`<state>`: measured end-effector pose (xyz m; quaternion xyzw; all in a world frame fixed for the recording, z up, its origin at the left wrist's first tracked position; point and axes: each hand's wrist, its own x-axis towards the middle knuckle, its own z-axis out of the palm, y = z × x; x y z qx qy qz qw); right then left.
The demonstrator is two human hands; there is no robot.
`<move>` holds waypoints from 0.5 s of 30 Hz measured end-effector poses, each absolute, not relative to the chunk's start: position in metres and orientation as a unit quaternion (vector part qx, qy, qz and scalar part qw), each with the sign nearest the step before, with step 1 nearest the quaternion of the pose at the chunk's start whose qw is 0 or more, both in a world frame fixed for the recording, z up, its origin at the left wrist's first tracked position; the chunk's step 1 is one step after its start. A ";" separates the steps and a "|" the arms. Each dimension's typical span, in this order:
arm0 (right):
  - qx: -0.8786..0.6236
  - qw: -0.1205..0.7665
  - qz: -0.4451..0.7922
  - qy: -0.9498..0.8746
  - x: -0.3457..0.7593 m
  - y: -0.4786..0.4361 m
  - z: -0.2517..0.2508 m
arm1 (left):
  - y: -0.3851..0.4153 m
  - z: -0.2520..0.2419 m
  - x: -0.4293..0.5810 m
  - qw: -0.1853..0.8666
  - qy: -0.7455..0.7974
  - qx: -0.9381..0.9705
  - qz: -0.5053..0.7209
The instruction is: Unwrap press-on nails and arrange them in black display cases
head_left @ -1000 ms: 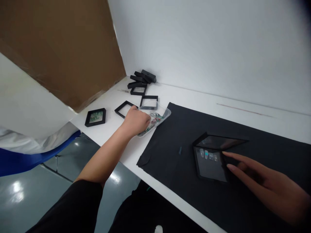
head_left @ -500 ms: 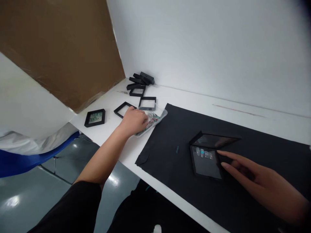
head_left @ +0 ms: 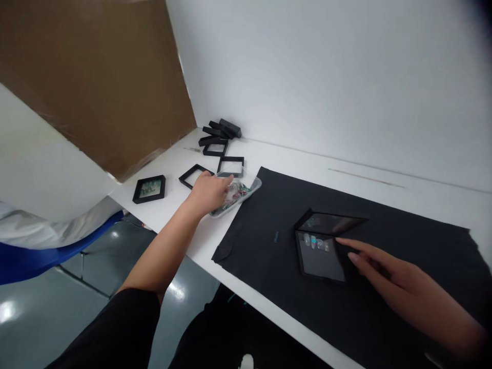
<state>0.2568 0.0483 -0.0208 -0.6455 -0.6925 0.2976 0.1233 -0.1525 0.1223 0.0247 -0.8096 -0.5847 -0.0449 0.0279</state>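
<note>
Both hands were at work on the white table (head_left: 303, 159). Furthest left lay a closed black frame case (head_left: 149, 188) with small coloured pieces inside, set apart near the table's edge as if finished. Just right of it sat empty black frames (head_left: 230, 166), one close by the wrist and more heaped in the corner (head_left: 220, 134), probably kept there as stock within reach. The left hand (head_left: 209, 192) stretched across to a clear plastic tray (head_left: 240, 192) of small coloured pieces, fingers curled down into it; whether it had pinched a piece could not be told, since the hand hid its own fingertips.

Further right, a black cloth mat (head_left: 369, 312) covered the table's near part, likely to make small parts easy to see; one tiny teal piece (head_left: 275, 237) lay loose on it. An open black display case (head_left: 323, 246) rested on the mat, lid propped up, a row of small nail-like pieces along its upper edge. The right hand (head_left: 400, 284) lay open, fingers extended, fingertips touching the case's right edge, seemingly steadying it.

Behind stood a white wall, a brown cardboard panel (head_left: 96, 77) leaning at left, and glossy grey floor below.
</note>
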 end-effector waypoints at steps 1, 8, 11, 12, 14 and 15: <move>-0.647 0.115 0.302 -0.691 0.256 0.048 -0.020 | 0.122 0.024 -0.153 0.027 -0.583 -0.810 -0.046; -0.656 0.114 0.308 -0.679 0.254 0.046 -0.021 | 0.120 0.026 -0.152 0.013 -0.584 -0.811 -0.045; -0.657 0.122 0.314 -0.675 0.254 0.046 -0.022 | 0.120 0.028 -0.152 0.001 -0.584 -0.811 -0.044; -0.657 0.122 0.316 -0.674 0.254 0.046 -0.023 | 0.119 0.029 -0.152 -0.003 -0.583 -0.811 -0.044; -0.657 0.124 0.316 -0.673 0.254 0.045 -0.023 | 0.119 0.030 -0.152 -0.009 -0.580 -0.813 -0.044; -0.658 0.126 0.315 -0.672 0.254 0.045 -0.023 | 0.119 0.030 -0.152 -0.012 -0.579 -0.814 -0.045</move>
